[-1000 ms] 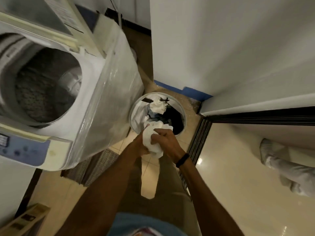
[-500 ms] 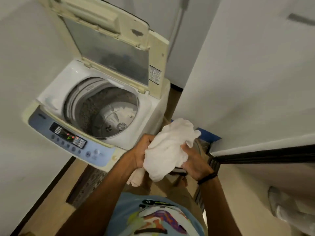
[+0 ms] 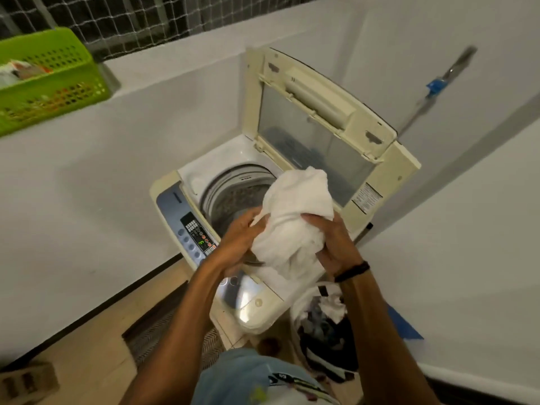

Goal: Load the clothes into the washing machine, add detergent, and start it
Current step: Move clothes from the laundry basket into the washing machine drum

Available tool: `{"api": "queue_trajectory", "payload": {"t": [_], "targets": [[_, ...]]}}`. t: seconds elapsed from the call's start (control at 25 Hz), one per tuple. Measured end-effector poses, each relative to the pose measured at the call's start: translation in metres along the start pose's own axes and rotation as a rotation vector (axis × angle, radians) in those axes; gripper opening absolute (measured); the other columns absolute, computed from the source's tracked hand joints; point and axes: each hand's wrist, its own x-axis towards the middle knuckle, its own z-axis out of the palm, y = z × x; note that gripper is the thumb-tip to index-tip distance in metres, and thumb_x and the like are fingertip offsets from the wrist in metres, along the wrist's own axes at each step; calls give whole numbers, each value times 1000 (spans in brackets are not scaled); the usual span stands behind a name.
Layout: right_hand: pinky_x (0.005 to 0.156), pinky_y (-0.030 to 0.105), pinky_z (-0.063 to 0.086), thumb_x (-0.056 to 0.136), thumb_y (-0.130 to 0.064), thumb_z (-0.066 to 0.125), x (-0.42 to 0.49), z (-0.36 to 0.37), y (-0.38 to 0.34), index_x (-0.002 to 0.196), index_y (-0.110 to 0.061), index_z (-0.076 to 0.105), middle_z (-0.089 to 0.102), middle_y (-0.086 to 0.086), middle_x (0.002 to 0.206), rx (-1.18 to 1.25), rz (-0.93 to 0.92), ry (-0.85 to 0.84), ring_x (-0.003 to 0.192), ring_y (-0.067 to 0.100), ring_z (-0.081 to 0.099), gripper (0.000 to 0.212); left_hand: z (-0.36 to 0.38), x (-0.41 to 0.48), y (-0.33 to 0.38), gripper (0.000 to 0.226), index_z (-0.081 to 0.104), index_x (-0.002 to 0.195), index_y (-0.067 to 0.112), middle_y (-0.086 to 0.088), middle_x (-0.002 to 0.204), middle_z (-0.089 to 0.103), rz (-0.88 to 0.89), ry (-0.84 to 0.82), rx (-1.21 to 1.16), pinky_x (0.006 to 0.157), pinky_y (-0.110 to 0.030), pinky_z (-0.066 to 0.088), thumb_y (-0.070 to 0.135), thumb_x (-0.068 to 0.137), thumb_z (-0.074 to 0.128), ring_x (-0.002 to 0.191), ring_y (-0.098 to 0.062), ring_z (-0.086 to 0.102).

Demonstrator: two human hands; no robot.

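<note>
A cream top-loading washing machine (image 3: pixel 187 182) stands against the wall with its lid (image 3: pixel 315 118) raised and its drum (image 3: pixel 233 194) exposed. A bunched white cloth (image 3: pixel 295 223) hangs over the front right of the drum opening. My left hand (image 3: pixel 236 244) grips its left side and my right hand (image 3: pixel 336 247) grips its right side. The blue control panel (image 3: pixel 193 232) shows a lit green display. A round laundry basket (image 3: pixel 324 325) holding dark and white clothes sits on the floor right of the machine, below my right forearm.
A green plastic basket (image 3: pixel 49 83) sits on the ledge at upper left. A mop handle (image 3: pixel 432 89) with blue tape leans on the right wall. A floor grate (image 3: pixel 157 331) lies beside the machine's base. White walls close in on both sides.
Both hands lifted the white cloth out of the laundry basket and carried it up and left over the machine's drum. The view swung from the floor up to the machine.
</note>
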Motion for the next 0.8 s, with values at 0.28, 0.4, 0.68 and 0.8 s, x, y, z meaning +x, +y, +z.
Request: {"api": "queue_trajectory", "payload": {"t": [0.28, 0.4, 0.68, 0.8], "targets": [[111, 40, 36, 85, -36, 69, 74, -25, 76, 149, -12, 33, 45, 10, 147, -1188, 156, 133, 134, 31, 44, 78, -47, 59, -23, 43, 54, 133, 15, -8, 126, 64, -35, 427, 730, 87, -29, 44, 29, 93, 59, 114, -29, 61], [92, 35, 54, 90, -26, 59, 49, -49, 100, 109, -14, 68, 72, 6, 110, -1108, 141, 245, 100, 23, 69, 24, -25, 45, -47, 30, 64, 118, 13, -1, 104, 68, -88, 349, 602, 77, -22, 41, 28, 92, 64, 95, -19, 64], [75, 39, 59, 86, -21, 61, -47, -154, 159, 77, -26, 65, 71, 5, 80, -798, 489, 461, 76, 24, 69, 11, 99, 2, -141, 24, 70, 110, 20, 4, 112, 70, -153, -223, 736, 95, -27, 50, 30, 90, 62, 102, -15, 65], [60, 33, 51, 89, -8, 58, -91, -199, 199, 62, -10, 57, 58, 11, 63, -744, 643, 518, 56, 21, 56, 27, 135, -4, -191, 30, 70, 104, 19, 1, 108, 71, -287, -550, 915, 89, -29, 51, 39, 87, 57, 102, -20, 65]]}}
